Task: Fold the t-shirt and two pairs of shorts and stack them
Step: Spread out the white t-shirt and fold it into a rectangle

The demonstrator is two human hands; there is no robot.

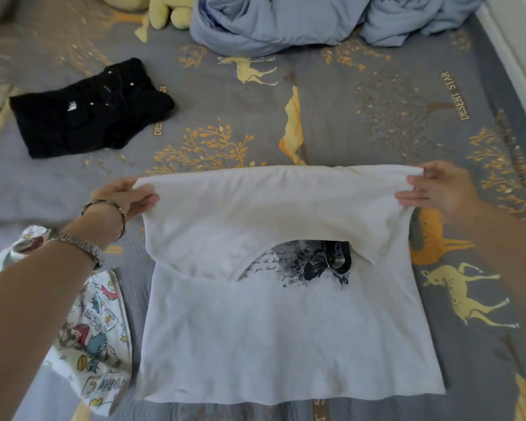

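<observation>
Head view: a white t-shirt (286,329) is spread on a bed sheet (362,123) (grey, w/ deer and tree print), hem nearest the camera, long axis running away from the viewer. Its far part is lifted and folded back toward the hem, so the fold edge runs left-right between the hands and a black graphic shows under the flap. The left end of that fold is pinched by the left hand (125,199), thumb on top, fingers (146,199) pressed together on the cloth. The right end is pinched likewise by the right hand (438,189), fingers held close. Black shorts (88,110) are seen folded at far left, well apart from the shirt. Cartoon-print shorts (94,338) lie unfolded just beside the shirt's left edge, partly under the left forearm. A blue blanket (286,22) and yellow plush toy (170,10) are bunched at the far side.
</observation>
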